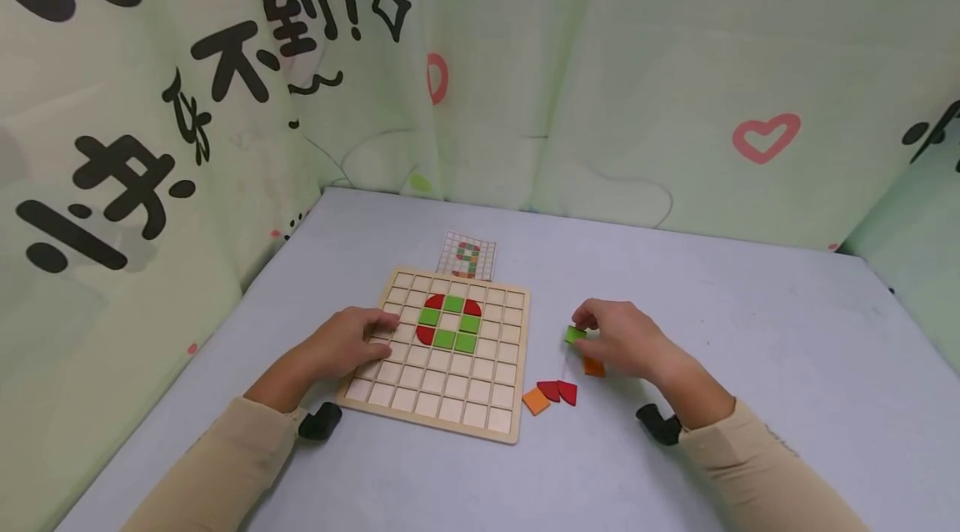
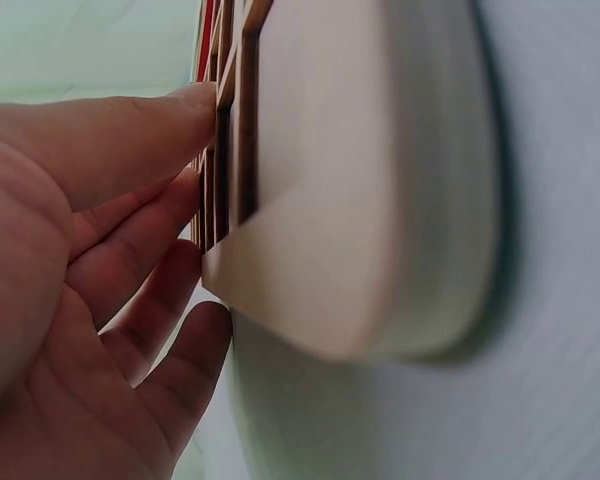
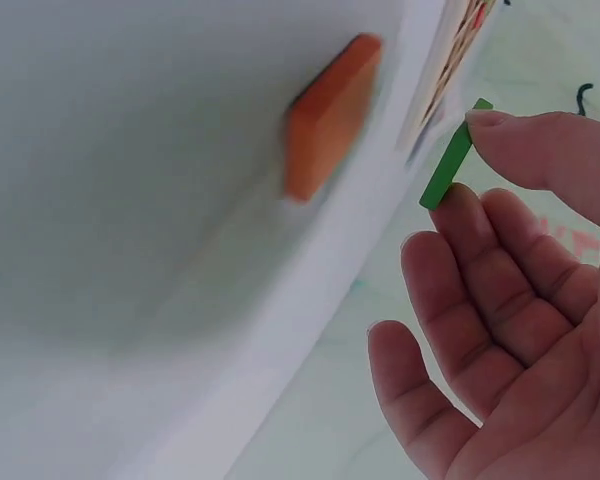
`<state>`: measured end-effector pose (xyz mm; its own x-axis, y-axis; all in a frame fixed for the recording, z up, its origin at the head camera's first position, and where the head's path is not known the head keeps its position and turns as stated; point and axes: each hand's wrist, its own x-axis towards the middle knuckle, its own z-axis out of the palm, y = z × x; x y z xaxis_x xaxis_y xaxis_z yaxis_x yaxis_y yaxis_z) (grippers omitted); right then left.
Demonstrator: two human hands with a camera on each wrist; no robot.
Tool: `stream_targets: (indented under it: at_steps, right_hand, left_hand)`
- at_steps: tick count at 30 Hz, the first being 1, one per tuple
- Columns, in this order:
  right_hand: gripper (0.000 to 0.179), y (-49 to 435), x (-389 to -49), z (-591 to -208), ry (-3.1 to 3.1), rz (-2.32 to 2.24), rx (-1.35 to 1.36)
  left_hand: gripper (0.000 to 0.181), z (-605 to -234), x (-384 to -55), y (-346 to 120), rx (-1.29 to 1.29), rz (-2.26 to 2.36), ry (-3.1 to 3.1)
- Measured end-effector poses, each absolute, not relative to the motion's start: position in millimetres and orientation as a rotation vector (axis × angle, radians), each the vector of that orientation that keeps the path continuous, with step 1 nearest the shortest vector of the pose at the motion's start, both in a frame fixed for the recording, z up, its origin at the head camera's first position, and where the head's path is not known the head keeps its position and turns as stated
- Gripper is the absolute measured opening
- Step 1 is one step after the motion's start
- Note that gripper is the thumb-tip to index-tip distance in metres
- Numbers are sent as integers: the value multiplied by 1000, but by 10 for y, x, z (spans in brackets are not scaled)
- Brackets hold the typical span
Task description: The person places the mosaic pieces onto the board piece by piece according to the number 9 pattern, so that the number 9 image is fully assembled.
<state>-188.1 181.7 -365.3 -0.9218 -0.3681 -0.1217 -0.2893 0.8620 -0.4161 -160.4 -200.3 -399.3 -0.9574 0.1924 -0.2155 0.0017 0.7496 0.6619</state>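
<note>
My right hand (image 1: 626, 340) pinches a green square tile (image 3: 448, 168) between thumb and fingertip, to the right of the board. An orange tile (image 3: 335, 125) lies on the table under that hand, partly hidden by it in the head view. My left hand (image 1: 348, 344) rests at the left side of the wooden grid board (image 1: 427, 403), its thumb and fingertips lightly bent against the surface. Set in the board's cells are several green squares (image 1: 444, 339) and red quarter-round tiles (image 1: 425, 335), arranged in a ring around one bare cell.
Near the board's lower right corner lie an orange square (image 1: 536, 401) and two red quarter-round tiles (image 1: 567, 393). A printed pattern card (image 1: 486, 255) sits just behind the board's far edge. Pale green curtains (image 1: 637, 82) with lettering surround the table (image 1: 787, 348).
</note>
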Motion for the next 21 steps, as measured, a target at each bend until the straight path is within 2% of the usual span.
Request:
stream_targets:
  at_steps: [21]
  right_hand:
    - [19, 1189, -1853, -3563, 2761, -641, -744]
  left_hand:
    - [43, -4021, -1619, -2018, 172, 994, 2699]
